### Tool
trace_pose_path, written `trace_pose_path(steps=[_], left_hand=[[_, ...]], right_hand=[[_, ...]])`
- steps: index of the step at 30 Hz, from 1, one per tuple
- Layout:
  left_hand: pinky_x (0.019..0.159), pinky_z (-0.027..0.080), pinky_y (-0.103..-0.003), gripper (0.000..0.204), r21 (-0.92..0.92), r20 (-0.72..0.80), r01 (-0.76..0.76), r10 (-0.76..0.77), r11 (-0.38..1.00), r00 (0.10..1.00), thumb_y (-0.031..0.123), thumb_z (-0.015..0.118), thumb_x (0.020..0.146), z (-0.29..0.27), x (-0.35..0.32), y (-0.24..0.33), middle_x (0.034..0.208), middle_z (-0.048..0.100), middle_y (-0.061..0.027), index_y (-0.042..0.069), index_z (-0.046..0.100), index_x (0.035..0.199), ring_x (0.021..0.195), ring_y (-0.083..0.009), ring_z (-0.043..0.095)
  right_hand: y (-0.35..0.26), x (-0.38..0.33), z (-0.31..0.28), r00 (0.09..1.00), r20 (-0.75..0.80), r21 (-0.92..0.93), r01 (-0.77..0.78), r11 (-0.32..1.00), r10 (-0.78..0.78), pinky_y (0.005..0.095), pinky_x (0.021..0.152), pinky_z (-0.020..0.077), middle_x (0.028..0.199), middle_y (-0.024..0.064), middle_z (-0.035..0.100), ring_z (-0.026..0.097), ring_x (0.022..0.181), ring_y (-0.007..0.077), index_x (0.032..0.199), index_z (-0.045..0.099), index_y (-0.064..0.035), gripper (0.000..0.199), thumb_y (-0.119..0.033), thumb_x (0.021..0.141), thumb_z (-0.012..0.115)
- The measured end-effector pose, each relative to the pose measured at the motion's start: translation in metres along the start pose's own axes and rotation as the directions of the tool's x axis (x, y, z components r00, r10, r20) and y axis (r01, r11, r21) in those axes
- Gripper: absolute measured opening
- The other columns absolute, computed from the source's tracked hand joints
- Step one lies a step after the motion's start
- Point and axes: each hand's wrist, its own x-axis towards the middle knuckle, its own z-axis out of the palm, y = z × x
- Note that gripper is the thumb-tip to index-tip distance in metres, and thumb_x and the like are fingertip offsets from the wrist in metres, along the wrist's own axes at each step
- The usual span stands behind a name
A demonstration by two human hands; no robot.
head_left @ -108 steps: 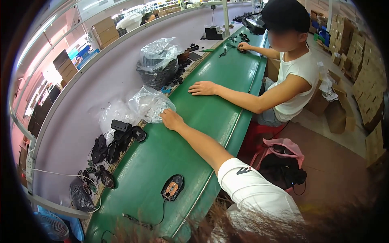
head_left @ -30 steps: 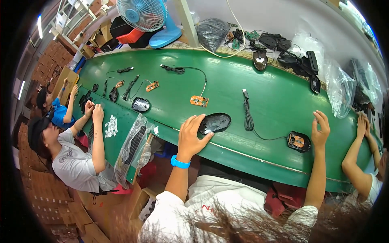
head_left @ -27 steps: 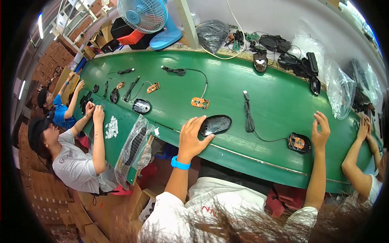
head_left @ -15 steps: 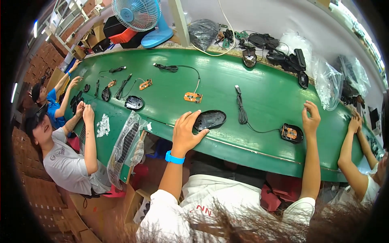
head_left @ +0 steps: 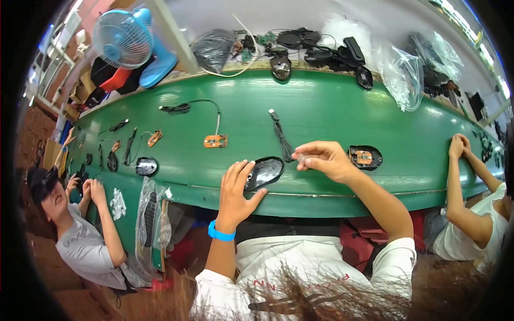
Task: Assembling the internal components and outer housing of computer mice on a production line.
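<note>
The black mouse shell [head_left: 269, 172] lies between the hands [head_left: 231, 192] [head_left: 327, 161], touching the left.

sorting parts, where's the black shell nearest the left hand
In the head view, the black shell lies near centre on the green surface, between the left hand, which touches it, and the right hand.

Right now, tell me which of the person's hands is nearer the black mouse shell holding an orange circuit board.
Right. The right hand is just to the left of that mouse shell; the left hand is farther left, at the edge of another black shell.
</note>
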Motion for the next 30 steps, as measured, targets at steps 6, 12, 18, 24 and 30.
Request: trace_pose_path(steps=[6, 12, 18, 24, 30], left_hand=[[0.106, 0.043, -0.049, 0.07, 0.021, 0.004, 0.022, -0.023, 1.0, 1.0, 0.019, 0.087, 0.073, 0.005, 0.005, 0.007, 0.132, 0.066, -0.0128, 0.004, 0.06, 0.136, 0.128, -0.0375, 0.056], [0.107, 0.044, -0.048, 0.071, 0.02, 0.038, 0.043, -0.044, 0.999, 0.998, 0.017, 0.087, 0.071, 0.005, 0.005, 0.003, 0.134, 0.066, -0.0125, 0.005, 0.061, 0.136, 0.128, -0.0375, 0.057], [0.106, 0.044, -0.047, 0.072, 0.027, 0.048, -0.003, 0.001, 1.0, 0.999, 0.02, 0.088, 0.071, 0.005, 0.007, 0.006, 0.135, 0.066, -0.0119, 0.006, 0.061, 0.136, 0.128, -0.0367, 0.057], [0.106, 0.044, -0.047, 0.072, 0.023, 0.039, -0.018, 0.017, 1.0, 0.999, 0.023, 0.088, 0.072, 0.004, 0.007, 0.003, 0.135, 0.066, -0.0123, 0.005, 0.061, 0.136, 0.128, -0.0367, 0.058], [0.105, 0.045, -0.048, 0.07, 0.01, 0.04, -0.031, 0.03, 0.999, 0.999, 0.022, 0.087, 0.073, 0.002, 0.003, 0.002, 0.134, 0.066, -0.0128, 0.004, 0.061, 0.135, 0.127, -0.0373, 0.058]], right_hand=[[0.014, -0.01, 0.004, 0.999, -0.012, 0.12, -0.036, 0.992, 0.037, 0.0347, 0.094, 0.0579, 0.12, 0.0171, 0.071, 0.071, 0.104, 0.0236, 0.128, 0.064, 0.0056, 0.033, 0.005, 0.095, 0.065], [0.004, -0.012, 0.009, 0.988, 0.001, -0.382, 0.143, 0.913, -0.155, 0.0308, 0.083, 0.0578, 0.105, 0.0097, 0.072, 0.07, 0.096, 0.0182, 0.122, 0.071, -0.0004, 0.032, 0.008, 0.091, 0.067], [0.001, -0.017, 0.015, 0.905, 0.129, -0.725, 0.365, 0.584, -0.406, 0.0299, 0.077, 0.0562, 0.102, 0.0095, 0.072, 0.068, 0.089, 0.0159, 0.111, 0.075, -0.0035, 0.028, 0.008, 0.087, 0.071], [0.007, -0.013, 0.027, 0.94, -0.072, -0.628, 0.216, 0.747, -0.333, 0.0317, 0.074, 0.0565, 0.099, 0.0112, 0.073, 0.069, 0.084, 0.0205, 0.103, 0.075, -0.0023, 0.022, 0.008, 0.083, 0.073], [-0.003, 0.001, 0.035, 0.9, 0.225, -0.801, 0.389, 0.456, -0.373, 0.0318, 0.072, 0.0581, 0.098, 0.0116, 0.074, 0.072, 0.082, 0.0216, 0.104, 0.074, -0.0014, 0.021, 0.007, 0.085, 0.073]])
